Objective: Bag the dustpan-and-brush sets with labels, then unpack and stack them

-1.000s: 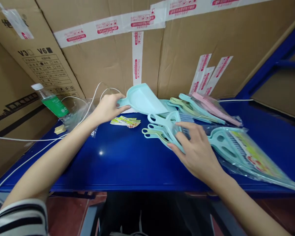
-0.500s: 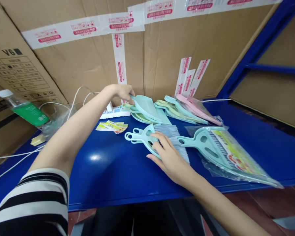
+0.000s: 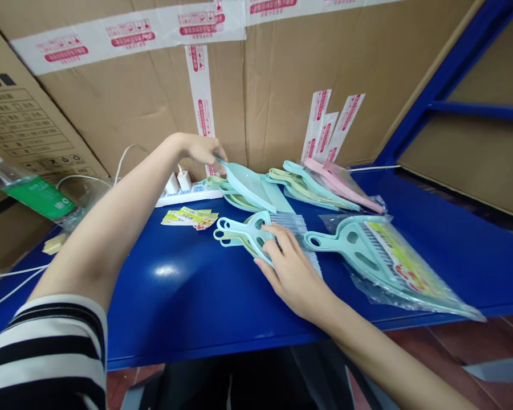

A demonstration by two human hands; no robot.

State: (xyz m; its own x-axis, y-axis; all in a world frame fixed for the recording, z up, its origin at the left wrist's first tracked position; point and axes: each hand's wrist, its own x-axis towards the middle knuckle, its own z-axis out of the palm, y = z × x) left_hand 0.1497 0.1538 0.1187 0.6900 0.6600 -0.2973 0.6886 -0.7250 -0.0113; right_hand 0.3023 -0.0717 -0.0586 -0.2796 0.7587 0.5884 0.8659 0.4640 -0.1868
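Note:
My left hand (image 3: pixel 205 152) is closed on the handle end of a light blue dustpan (image 3: pixel 250 185), whose pan slopes down over other dustpans at the back of the table. My right hand (image 3: pixel 289 267) grips a light blue hand brush (image 3: pixel 256 226), thumb on the near edge and fingers over the top. Beneath that brush, the handles of a green one (image 3: pixel 222 234) and another light blue one stick out. Pale bristles (image 3: pixel 298 225) spread past the fingers. To the right lies a bagged light blue dustpan (image 3: pixel 350 236) with a striped brush and a printed card (image 3: pixel 404 256).
Behind the hands are green, blue and pink dustpans (image 3: pixel 331 173), some in clear plastic. Printed cards (image 3: pixel 190 217) lie beside a white power strip (image 3: pixel 192 195) with chargers. A green-labelled bottle (image 3: pixel 38 196) and cables are at left. Cardboard boxes (image 3: pixel 154 97) wall the back.
The brush under my right hand has shifted on its stack, so a green handle now shows below it. My left hand has drawn the dustpan slightly left. The camera view has shifted a little.

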